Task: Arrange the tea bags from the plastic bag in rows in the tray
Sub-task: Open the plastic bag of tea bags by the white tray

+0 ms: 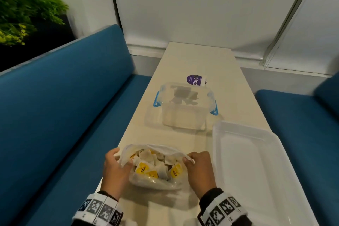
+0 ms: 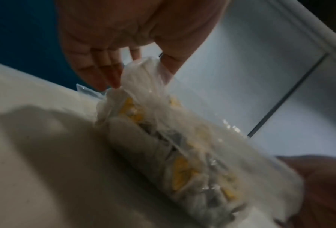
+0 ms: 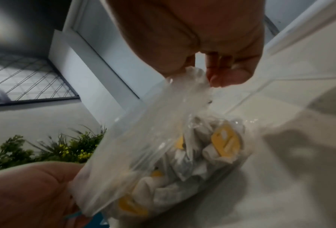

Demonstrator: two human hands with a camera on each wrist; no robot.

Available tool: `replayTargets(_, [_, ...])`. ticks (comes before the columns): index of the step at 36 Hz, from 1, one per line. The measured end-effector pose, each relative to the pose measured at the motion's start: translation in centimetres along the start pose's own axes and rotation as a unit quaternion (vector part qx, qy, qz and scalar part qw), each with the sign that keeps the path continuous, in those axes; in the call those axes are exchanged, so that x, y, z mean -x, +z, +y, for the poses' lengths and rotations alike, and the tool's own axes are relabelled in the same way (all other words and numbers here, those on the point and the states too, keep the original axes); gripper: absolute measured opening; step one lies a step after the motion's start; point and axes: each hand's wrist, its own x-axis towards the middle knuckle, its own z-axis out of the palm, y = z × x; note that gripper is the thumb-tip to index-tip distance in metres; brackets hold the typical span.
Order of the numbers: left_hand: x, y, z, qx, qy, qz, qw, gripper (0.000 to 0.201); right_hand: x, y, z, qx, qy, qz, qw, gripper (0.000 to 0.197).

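A clear plastic bag (image 1: 156, 180) full of tea bags (image 1: 142, 168) with yellow TEA tags lies on the near end of the table, its mouth spread wide. My left hand (image 1: 122, 158) pinches the left edge of the mouth, and my right hand (image 1: 189, 158) pinches the right edge. In the left wrist view the left hand (image 2: 139, 69) holds gathered film of the bag (image 2: 163, 138). In the right wrist view the right hand (image 3: 198, 72) holds the bag (image 3: 163, 154) the same way. An empty white tray (image 1: 256, 161) lies just right of the bag.
A clear lidded container (image 1: 185, 106) with blue clips stands behind the bag, and a purple-labelled packet (image 1: 195, 80) lies behind it. The narrow cream table (image 1: 192, 57) runs between blue benches, left (image 1: 64, 115) and right (image 1: 302, 124). A green plant (image 1: 22, 9) is at far left.
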Motion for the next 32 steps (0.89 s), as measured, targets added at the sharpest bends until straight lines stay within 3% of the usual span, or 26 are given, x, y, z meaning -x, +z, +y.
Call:
replayTargets(2, [0.0, 0.0, 0.2, -0.062, 0.074, 0.003, 0.995, 0.036, -0.9, 0.5, 0.3, 0.001, -0.002, -0.013, 1.000, 0.034])
replayTargets(5, [0.7, -0.3, 0.3, -0.197, 0.157, -0.018, 0.968, 0.035, -2.0, 0.4, 0.1, -0.080, 0.057, -0.068, 0.993, 0.034])
replayTargets(7, [0.9, -0.5, -0.1, -0.287, 0.203, -0.024, 0.936, 0.043, -2.3, -0.2, -0.4, -0.128, 0.132, -0.095, 0.978, 0.030])
replayTargets(9, [0.9, -0.7, -0.6, -0.360, 0.220, -0.037, 0.906, 0.046, -2.5, -0.5, -0.9, -0.224, 0.225, -0.096, 0.943, 0.026])
replayTargets(10, [0.9, -0.6, -0.6, -0.384, 0.222, -0.033, 0.895, 0.047, -2.7, -0.5, -1.2, -0.243, 0.235, -0.096, 0.936, 0.026])
replayTargets(12, [1.1, -0.5, -0.1, -0.395, 0.204, -0.031, 0.895, 0.049, -3.1, -0.1, -1.7, -0.222, 0.212, -0.052, 0.950, 0.018])
replayTargets(13, [1.0, -0.5, 0.0, -0.396, 0.199, -0.038, 0.896, 0.051, -3.1, 0.1, -2.0, -0.206, 0.182, -0.031, 0.961, 0.005])
replayTargets(15, [0.8, -0.5, 0.4, -0.399, 0.186, -0.059, 0.896, 0.056, -2.9, 0.3, -2.4, -0.126, 0.098, 0.045, 0.986, 0.025])
replayTargets(17, [0.6, -0.3, 0.9, -0.417, 0.184, -0.075, 0.887, 0.060, -1.9, -0.2, -3.6, -0.045, -0.043, 0.098, 0.993, 0.039])
replayTargets(18, [0.5, -0.2, 1.2, -0.431, 0.187, -0.081, 0.879, 0.061, -1.5, -0.3, -4.2, -0.047, -0.101, 0.086, 0.990, 0.045])
replayTargets(20, [0.5, 0.1, 1.6, -0.461, 0.197, -0.093, 0.861, 0.059, -1.0, -0.1, -4.8, -0.029, -0.166, -0.006, 0.986, 0.050])
replayTargets(22, [0.5, 0.4, 1.7, -0.491, 0.203, -0.106, 0.841, 0.059, -0.9, 0.2, -4.9, 0.071, -0.187, -0.096, 0.975, 0.044])
replayTargets(26, [0.4, 0.4, 1.6, -0.537, 0.192, -0.117, 0.813, 0.064, -1.4, 0.1, -4.1, 0.236, -0.148, -0.169, 0.945, 0.041])
replayTargets(29, [0.2, 0.7, 1.5, -0.549, 0.191, -0.115, 0.806, 0.066, -1.4, 0.4, -3.7, 0.307, -0.129, -0.192, 0.923, 0.068])
replayTargets(32, [0.0, 1.5, 1.4, -0.522, 0.183, -0.148, 0.820, 0.074, -1.3, 0.5, -3.6, 0.365, -0.120, -0.213, 0.898, 0.099])
